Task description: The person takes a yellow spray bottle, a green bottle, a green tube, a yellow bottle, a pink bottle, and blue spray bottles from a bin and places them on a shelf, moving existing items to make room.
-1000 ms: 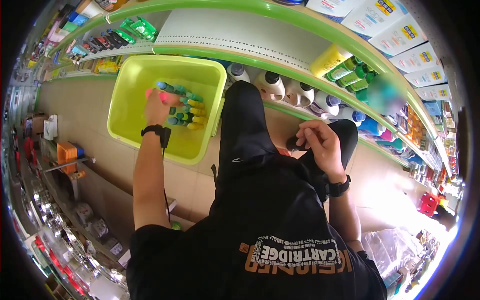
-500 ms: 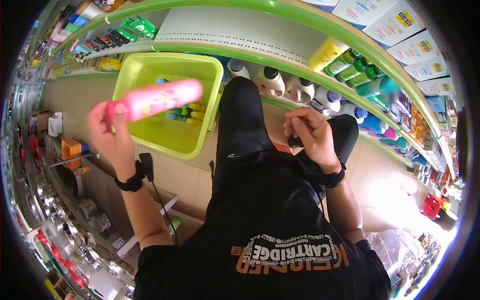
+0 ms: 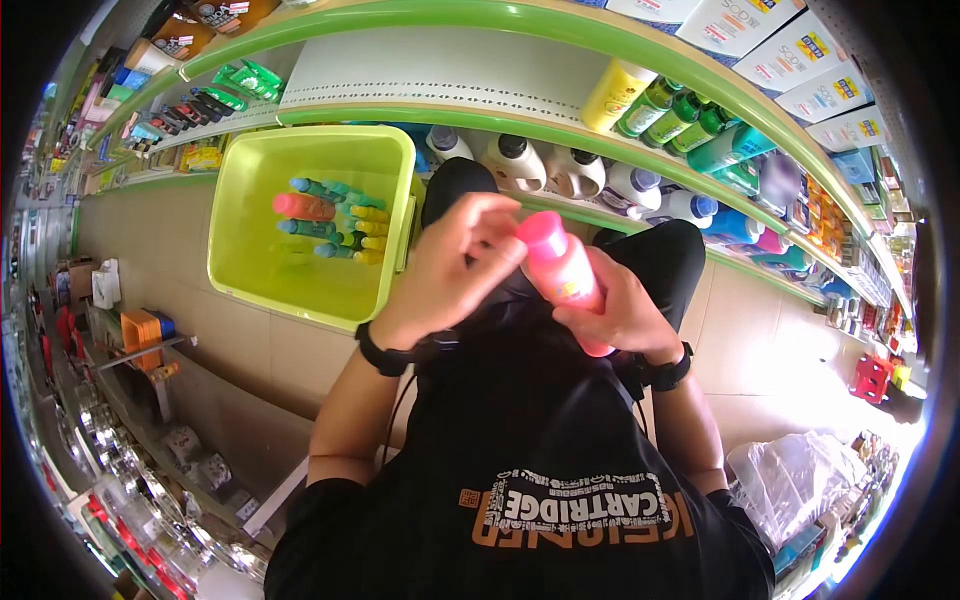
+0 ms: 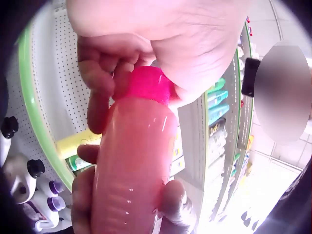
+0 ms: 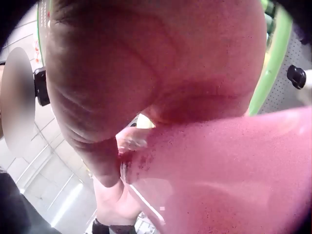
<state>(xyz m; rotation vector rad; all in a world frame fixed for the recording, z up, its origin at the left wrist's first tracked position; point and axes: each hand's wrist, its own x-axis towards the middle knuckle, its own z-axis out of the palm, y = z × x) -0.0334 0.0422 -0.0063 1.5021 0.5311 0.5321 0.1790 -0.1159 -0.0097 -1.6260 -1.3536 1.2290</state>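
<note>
A pink bottle (image 3: 570, 280) with a brighter pink cap (image 4: 150, 85) is held between both hands in front of the torso, tilted with its cap up and toward the left. My right hand (image 3: 635, 310) grips the bottle's body, thumb on the near side. At the cap end, my left hand (image 3: 455, 265) has its thumb and curled fingers around the cap. Its fingertips are partly hidden behind the cap in the left wrist view. The bottle fills the lower right of the right wrist view.
To the left on the floor stands a yellow-green bin (image 3: 240, 265) holding several blue-green and yellow bottles and another pink bottle (image 3: 303, 207). Ahead is a green-edged shelf (image 3: 400, 112), with white jugs (image 3: 515, 165) below. A yellow bottle (image 3: 615, 98) lies on it. Clear plastic (image 3: 795, 475) lies at right.
My left hand lifted the pink bottle out of the bin, then brought it right to the torso. My right hand, idle before, now grips the body.
</note>
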